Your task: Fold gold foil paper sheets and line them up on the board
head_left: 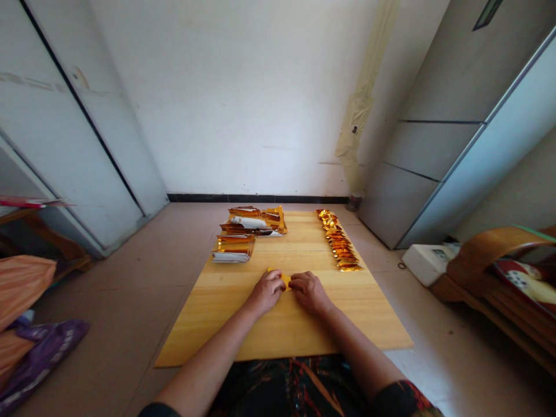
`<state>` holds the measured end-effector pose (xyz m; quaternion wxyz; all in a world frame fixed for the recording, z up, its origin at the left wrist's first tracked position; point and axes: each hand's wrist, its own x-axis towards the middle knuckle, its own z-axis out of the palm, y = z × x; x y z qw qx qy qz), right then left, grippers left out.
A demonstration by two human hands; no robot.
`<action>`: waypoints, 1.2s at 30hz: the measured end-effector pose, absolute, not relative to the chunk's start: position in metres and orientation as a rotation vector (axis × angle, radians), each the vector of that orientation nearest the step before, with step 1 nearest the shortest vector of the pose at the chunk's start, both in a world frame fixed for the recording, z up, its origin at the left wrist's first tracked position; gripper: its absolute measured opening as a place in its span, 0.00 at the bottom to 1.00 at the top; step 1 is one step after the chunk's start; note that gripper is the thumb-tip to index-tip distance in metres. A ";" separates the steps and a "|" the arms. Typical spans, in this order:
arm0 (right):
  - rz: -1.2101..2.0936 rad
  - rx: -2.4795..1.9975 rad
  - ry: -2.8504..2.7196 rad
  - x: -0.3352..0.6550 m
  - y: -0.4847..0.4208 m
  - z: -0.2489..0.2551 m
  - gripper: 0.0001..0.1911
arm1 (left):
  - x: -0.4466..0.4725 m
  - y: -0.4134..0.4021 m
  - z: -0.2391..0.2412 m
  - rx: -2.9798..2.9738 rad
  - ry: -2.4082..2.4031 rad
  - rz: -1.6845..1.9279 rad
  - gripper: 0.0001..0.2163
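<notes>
Head view: both your hands sit mid-board on the wooden board (217, 313). Your left hand (266, 291) and right hand (309, 291) are curled, fingertips pinching one small gold paper (284, 280) between them, pressed to the board. Far-left part of the board: two stacks of gold sheets (234, 248), well clear of your hands. Far-right edge of the board: a row of folded gold pieces (341, 243), also clear. Off the board to the right: a white box (428, 262) and a wooden chair (490, 260). Off the board to the left: a purple bag (43, 347). Nothing blocks either hand.
</notes>
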<state>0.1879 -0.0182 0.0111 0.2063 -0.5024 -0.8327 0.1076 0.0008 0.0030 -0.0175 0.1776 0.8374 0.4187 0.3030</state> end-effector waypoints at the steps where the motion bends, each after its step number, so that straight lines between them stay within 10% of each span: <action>1: 0.304 -1.352 -2.357 0.191 -0.018 0.011 0.15 | -0.002 0.005 -0.016 2.398 1.160 0.840 0.11; 36: 0.253 -1.016 -2.396 0.185 0.011 -0.015 0.05 | -0.031 -0.010 0.001 2.670 1.287 0.608 0.13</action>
